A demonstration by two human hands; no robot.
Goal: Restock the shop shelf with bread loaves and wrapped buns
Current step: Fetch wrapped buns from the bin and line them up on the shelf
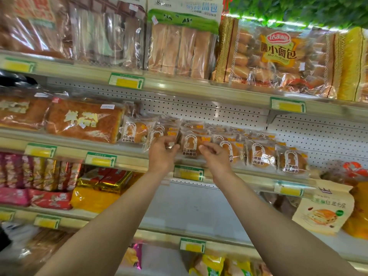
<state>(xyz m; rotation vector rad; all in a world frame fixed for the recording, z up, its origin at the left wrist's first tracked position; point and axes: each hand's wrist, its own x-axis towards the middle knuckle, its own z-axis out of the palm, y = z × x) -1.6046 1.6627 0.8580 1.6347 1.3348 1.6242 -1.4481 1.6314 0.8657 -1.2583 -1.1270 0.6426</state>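
Between our two raised hands sits a wrapped bun (190, 145), a rounded golden roll sealed in a glossy clear packet printed with a white arch and dark characters, standing at the front edge of the middle shelf (139, 159). Our left hand (162, 151) has its fingers curled onto the crinkled plastic at the packet's left edge, pinching it; our right hand (214, 154) touches the packet's right side with bent fingertips, though we cannot tell whether it truly grips the film. To the right of our right hand a row of like buns (276, 155) runs along the same shelf in overlapping, shiny packets, and more of them (135, 132) lean just left of our left hand. Farther left lies a long, rectangular bread loaf (84, 122), deep orange-brown with a coarse crust under clear wrap. Behind the buns we see a white perforated back panel (199, 110). Above our hands the upper shelf carries flat pale sliced loaves (182, 48) and a big bag of small French rolls (278, 58) with gold-patterned edges. Below our forearms hang green-and-yellow price tags (188, 173), and low to the left sit foil packs in red, pink and gold (49, 186).
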